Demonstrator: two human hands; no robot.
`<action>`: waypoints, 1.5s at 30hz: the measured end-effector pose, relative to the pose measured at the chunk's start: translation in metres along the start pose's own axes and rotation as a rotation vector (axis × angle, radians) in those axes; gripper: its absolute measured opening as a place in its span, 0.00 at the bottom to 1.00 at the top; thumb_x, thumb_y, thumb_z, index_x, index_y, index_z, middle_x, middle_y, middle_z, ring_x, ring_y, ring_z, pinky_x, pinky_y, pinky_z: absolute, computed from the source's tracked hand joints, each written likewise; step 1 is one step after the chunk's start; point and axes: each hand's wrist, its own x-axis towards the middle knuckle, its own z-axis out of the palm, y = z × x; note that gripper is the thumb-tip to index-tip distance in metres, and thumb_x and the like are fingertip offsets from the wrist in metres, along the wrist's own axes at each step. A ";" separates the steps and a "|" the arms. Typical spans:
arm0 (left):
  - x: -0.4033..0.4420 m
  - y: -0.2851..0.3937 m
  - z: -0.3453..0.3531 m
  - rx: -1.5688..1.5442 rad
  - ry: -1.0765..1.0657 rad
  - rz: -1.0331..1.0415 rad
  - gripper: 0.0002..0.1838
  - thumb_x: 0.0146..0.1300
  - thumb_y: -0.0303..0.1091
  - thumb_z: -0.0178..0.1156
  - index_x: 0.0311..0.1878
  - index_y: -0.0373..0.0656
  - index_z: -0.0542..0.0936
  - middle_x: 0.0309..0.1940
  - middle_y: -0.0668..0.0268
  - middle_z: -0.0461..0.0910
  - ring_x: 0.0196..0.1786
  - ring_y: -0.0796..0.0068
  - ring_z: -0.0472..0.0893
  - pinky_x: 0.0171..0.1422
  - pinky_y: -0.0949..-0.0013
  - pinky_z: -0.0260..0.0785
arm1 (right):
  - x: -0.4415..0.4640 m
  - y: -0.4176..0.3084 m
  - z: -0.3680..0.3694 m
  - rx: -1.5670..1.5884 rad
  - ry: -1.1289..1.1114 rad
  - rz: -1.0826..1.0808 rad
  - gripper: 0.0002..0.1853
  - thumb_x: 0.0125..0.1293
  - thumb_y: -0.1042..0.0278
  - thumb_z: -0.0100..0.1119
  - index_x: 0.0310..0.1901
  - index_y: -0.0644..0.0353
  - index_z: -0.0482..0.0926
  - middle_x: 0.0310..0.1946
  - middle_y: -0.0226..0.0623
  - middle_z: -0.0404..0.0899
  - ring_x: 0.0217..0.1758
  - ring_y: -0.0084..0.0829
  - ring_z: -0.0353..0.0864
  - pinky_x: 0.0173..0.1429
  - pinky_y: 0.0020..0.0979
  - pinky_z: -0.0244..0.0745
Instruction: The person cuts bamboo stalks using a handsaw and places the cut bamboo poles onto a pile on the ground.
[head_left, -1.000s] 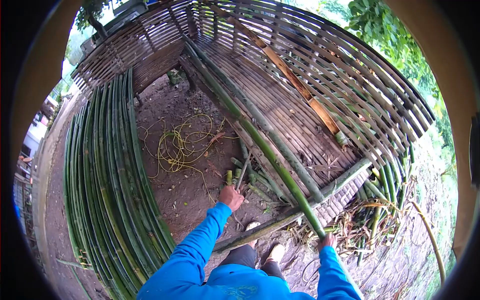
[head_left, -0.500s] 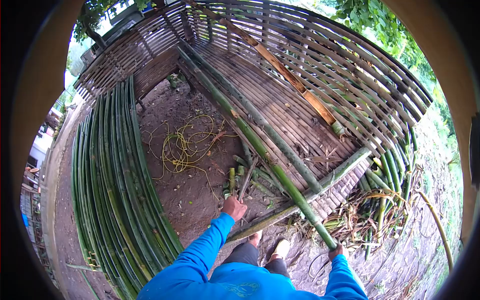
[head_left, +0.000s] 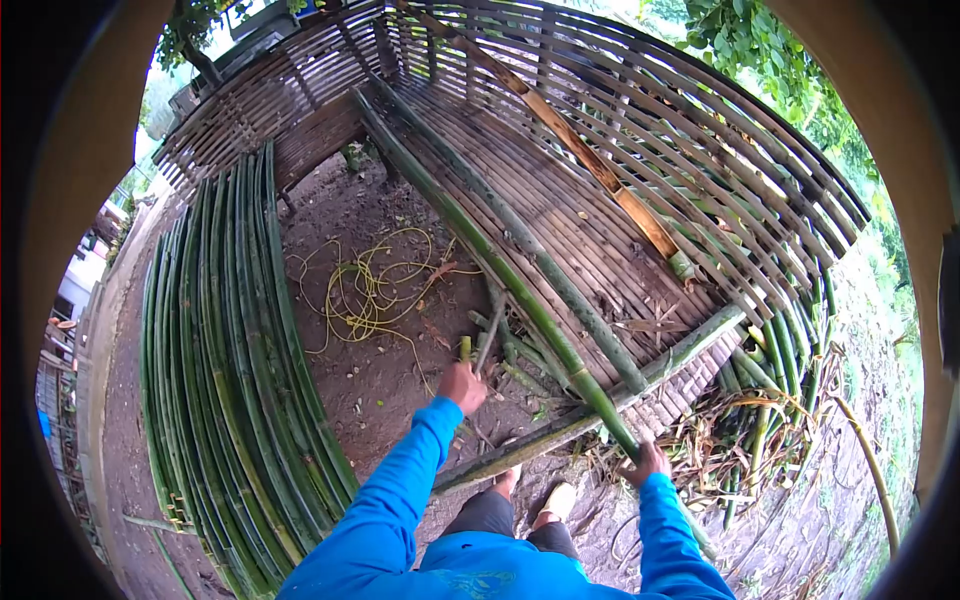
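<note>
My right hand (head_left: 652, 462) is closed around the lower part of a long green bamboo pole (head_left: 540, 318). The pole slants across a slatted bamboo platform (head_left: 590, 285), and its near end comes out below my hand, beside the blue sleeve. A second, duller bamboo pole (head_left: 520, 236) lies alongside it on the platform. My left hand (head_left: 463, 387) is closed, low over the ground left of the platform's front beam (head_left: 530, 450). Next to its fingers show a short yellow-green bamboo piece (head_left: 465, 349) and a thin grey stick (head_left: 490, 335); what it grips is unclear.
Many green bamboo poles (head_left: 235, 370) lie side by side at left. Tangled yellow cord (head_left: 365, 290) is on the dirt. A split bamboo length (head_left: 585, 155) leans along the slatted railing (head_left: 700, 130). Cut bamboo and dry husks (head_left: 760, 440) are heaped at right.
My right hand has moved up and left along the green pole, leaving more of its near end below the hand. My left hand has moved slightly farther forward, still closed.
</note>
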 end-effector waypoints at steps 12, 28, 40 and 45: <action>-0.012 -0.026 0.016 -0.004 -0.153 0.228 0.07 0.47 0.31 0.61 0.25 0.40 0.73 0.19 0.56 0.76 0.25 0.60 0.78 0.28 0.62 0.69 | -0.035 0.047 0.031 0.048 -0.160 0.389 0.13 0.48 0.63 0.63 0.36 0.56 0.75 0.35 0.53 0.79 0.43 0.51 0.78 0.47 0.45 0.73; -0.151 0.040 0.028 -0.288 -0.450 0.178 0.13 0.50 0.29 0.63 0.20 0.43 0.67 0.14 0.71 0.64 0.19 0.81 0.64 0.23 0.70 0.58 | 0.078 0.013 -0.010 0.029 -0.362 0.382 0.12 0.47 0.70 0.55 0.36 0.57 0.79 0.36 0.48 0.81 0.41 0.47 0.81 0.44 0.42 0.76; -0.101 0.036 0.163 -0.247 -0.370 0.392 0.11 0.46 0.26 0.56 0.19 0.42 0.63 0.12 0.68 0.61 0.15 0.72 0.62 0.22 0.64 0.58 | 0.075 0.011 -0.009 0.062 -0.297 0.429 0.10 0.56 0.68 0.50 0.36 0.57 0.80 0.37 0.47 0.81 0.44 0.43 0.81 0.46 0.40 0.77; -0.101 0.026 0.175 -0.235 -0.329 0.430 0.10 0.45 0.23 0.56 0.19 0.42 0.63 0.12 0.69 0.61 0.16 0.75 0.61 0.22 0.66 0.58 | 0.078 0.015 -0.001 0.076 -0.274 0.425 0.10 0.55 0.68 0.50 0.34 0.57 0.81 0.36 0.47 0.81 0.43 0.43 0.82 0.45 0.41 0.77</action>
